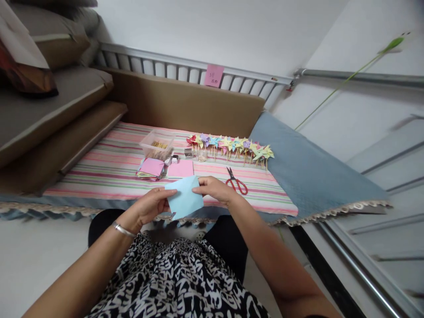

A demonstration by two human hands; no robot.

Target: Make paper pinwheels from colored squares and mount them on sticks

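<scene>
A light blue sheet of paper (185, 201) is held up over the front edge of the striped cloth, with a slit or notch showing at its lower left. My left hand (153, 204) pinches its left side, thumb on top. At the upper right edge, my right hand (213, 189) grips the same sheet between thumb and fingers. Red-handled scissors (236, 181) lie just right of my right hand. Beyond the sheet are a flat pink paper (180, 168) and a stack of coloured papers (151, 168).
A clear plastic box (157, 143) with thin sticks stands behind the stack. Small containers (188, 153) sit beside it. A row of paper pinwheels (232, 145) on sticks lies at the back right. Brown cushions (49, 128) rise at left; a pink note (214, 75) hangs behind.
</scene>
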